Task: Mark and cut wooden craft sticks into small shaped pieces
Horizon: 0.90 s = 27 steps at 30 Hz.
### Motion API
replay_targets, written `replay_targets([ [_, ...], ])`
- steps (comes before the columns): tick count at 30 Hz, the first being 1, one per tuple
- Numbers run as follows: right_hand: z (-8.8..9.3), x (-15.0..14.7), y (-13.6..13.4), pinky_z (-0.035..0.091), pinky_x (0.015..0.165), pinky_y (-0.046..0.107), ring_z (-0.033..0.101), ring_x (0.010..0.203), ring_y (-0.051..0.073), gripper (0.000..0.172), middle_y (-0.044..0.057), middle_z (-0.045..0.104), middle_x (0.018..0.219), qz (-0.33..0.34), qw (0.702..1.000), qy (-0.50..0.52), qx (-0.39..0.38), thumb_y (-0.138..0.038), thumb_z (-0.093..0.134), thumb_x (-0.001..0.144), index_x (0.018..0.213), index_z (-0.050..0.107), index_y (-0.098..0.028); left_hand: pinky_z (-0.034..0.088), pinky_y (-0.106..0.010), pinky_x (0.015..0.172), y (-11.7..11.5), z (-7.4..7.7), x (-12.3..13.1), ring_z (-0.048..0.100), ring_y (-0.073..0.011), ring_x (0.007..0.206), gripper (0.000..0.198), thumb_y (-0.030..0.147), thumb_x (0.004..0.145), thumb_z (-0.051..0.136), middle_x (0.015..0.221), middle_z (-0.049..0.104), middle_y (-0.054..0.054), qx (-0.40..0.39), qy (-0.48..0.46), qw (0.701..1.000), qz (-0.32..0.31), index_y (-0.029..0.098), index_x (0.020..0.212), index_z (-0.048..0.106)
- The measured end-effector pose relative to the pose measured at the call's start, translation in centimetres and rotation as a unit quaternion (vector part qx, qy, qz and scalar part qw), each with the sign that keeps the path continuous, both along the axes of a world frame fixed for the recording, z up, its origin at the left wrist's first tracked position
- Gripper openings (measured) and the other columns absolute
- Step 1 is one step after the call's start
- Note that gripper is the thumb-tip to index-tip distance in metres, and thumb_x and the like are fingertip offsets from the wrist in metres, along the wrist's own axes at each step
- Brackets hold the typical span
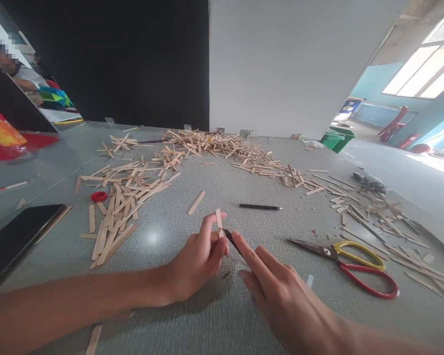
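My left hand (pixel 198 259) pinches a short wooden stick (pixel 219 219) upright, near the middle of the view. In my right hand (pixel 277 281) is a dark, thin blade tool (pixel 232 240), the index finger stretched along it. Its tip touches the stick just above the left fingertips. Beyond the hands a loose wooden stick (pixel 197 202) and a black pen (pixel 261 207) lie on the grey table (pixel 177 315). To the right of my right hand rest scissors (pixel 333 252) with one yellow and one red handle, their blades pointing left.
Wooden sticks (pixel 214 145) lie heaped at the back, with more at left and cut pieces at right. A phone (pixel 22 239) and red ring (pixel 98 196) are left. A black and grey panel (pixel 266 64) stands behind. A person (pixel 27 76) is far left.
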State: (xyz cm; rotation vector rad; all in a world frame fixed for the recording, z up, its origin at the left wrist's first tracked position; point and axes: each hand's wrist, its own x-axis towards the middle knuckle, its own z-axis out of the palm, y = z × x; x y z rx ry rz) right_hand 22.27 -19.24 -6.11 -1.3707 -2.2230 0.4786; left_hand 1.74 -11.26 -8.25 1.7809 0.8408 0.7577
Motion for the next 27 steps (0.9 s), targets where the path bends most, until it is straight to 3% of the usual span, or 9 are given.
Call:
replay_targets([
  [3, 1.3, -0.2, 0.3, 0.063, 0.07, 0.035, 0.069, 0.07, 0.02, 0.054, 0.012, 0.074, 0.091, -0.022, 0.998, 0.05, -0.017, -0.022, 0.039, 0.108, 0.16, 0.049, -0.011, 0.041, -0.024, 0.053, 0.0, -0.2, -0.1, 0.051, -0.0117, 0.053, 0.042, 0.043, 0.112, 0.043, 0.077, 0.059, 0.006, 0.02, 0.019, 1.0, -0.006, 0.024, 0.148, 0.031],
  [8, 3.7, 0.2, 1.0, 0.055, 0.057, 0.026, 0.054, 0.054, 0.014, 0.05, 0.004, 0.075, 0.079, -0.02, 0.992, 0.083, -0.093, -0.02, 0.043, 0.106, 0.154, 0.058, -0.017, 0.04, -0.026, 0.059, 0.0, -0.3, -0.2, 0.05, -0.0131, 0.058, 0.043, 0.039, 0.112, 0.042, 0.074, 0.058, 0.007, 0.038, 0.04, 0.998, -0.022, 0.024, 0.151, 0.032],
  [11, 2.2, 0.2, 0.6, 0.058, 0.06, 0.028, 0.062, 0.06, 0.016, 0.056, 0.009, 0.074, 0.085, -0.019, 0.999, 0.029, -0.029, -0.014, 0.039, 0.104, 0.159, 0.052, -0.015, 0.041, -0.025, 0.058, 0.0, -0.3, -0.2, 0.051, -0.013, 0.057, 0.044, 0.04, 0.113, 0.04, 0.075, 0.059, 0.006, 0.034, 0.043, 0.998, -0.021, 0.025, 0.153, 0.031],
  [14, -0.3, -0.1, -0.1, 0.059, 0.054, 0.032, 0.066, 0.06, 0.02, 0.071, 0.016, 0.071, 0.093, 0.008, 0.996, -0.068, 0.057, -0.004, 0.033, 0.097, 0.168, 0.031, -0.011, 0.039, -0.025, 0.056, 0.0, -0.3, -0.1, 0.049, -0.0131, 0.056, 0.045, 0.043, 0.112, 0.041, 0.073, 0.058, 0.006, 0.036, 0.042, 0.998, -0.008, 0.023, 0.152, 0.032],
  [17, -0.9, -0.5, -0.4, 0.06, 0.051, 0.034, 0.065, 0.057, 0.02, 0.076, 0.015, 0.07, 0.095, 0.006, 0.995, -0.084, 0.056, -0.003, 0.032, 0.096, 0.171, 0.021, -0.013, 0.038, -0.025, 0.056, 0.0, -0.4, -0.1, 0.049, -0.0131, 0.056, 0.043, 0.043, 0.112, 0.043, 0.072, 0.057, 0.007, 0.039, 0.042, 0.998, 0.005, 0.024, 0.15, 0.034],
  [20, 0.8, -0.5, -0.6, 0.065, 0.064, 0.036, 0.072, 0.068, 0.022, 0.074, 0.014, 0.073, 0.1, -0.022, 0.999, -0.027, 0.0, -0.008, 0.039, 0.097, 0.17, 0.028, -0.017, 0.04, -0.024, 0.057, 0.0, -0.4, 0.0, 0.05, -0.0124, 0.057, 0.041, 0.041, 0.113, 0.041, 0.075, 0.059, 0.006, 0.04, 0.038, 0.998, 0.014, 0.025, 0.15, 0.034],
  [24, 3.5, 0.2, -0.9, 0.066, 0.088, 0.035, 0.076, 0.111, 0.027, 0.08, 0.02, 0.07, 0.138, 0.014, 0.999, 0.018, -0.041, -0.006, 0.046, 0.093, 0.17, 0.026, -0.016, 0.04, -0.024, 0.054, 0.0, -0.3, 0.1, 0.049, -0.0108, 0.052, 0.041, 0.041, 0.113, 0.039, 0.076, 0.059, 0.006, 0.041, 0.03, 0.999, 0.018, 0.025, 0.15, 0.032],
  [27, 4.7, 0.9, -0.7, 0.066, 0.089, 0.034, 0.076, 0.112, 0.026, 0.07, 0.018, 0.072, 0.138, 0.024, 0.997, 0.039, -0.057, -0.009, 0.049, 0.098, 0.167, 0.036, -0.02, 0.04, -0.023, 0.05, 0.2, -0.1, 0.1, 0.049, -0.0106, 0.049, 0.042, 0.042, 0.112, 0.04, 0.075, 0.059, 0.007, 0.042, 0.025, 0.998, 0.025, 0.023, 0.149, 0.03],
])
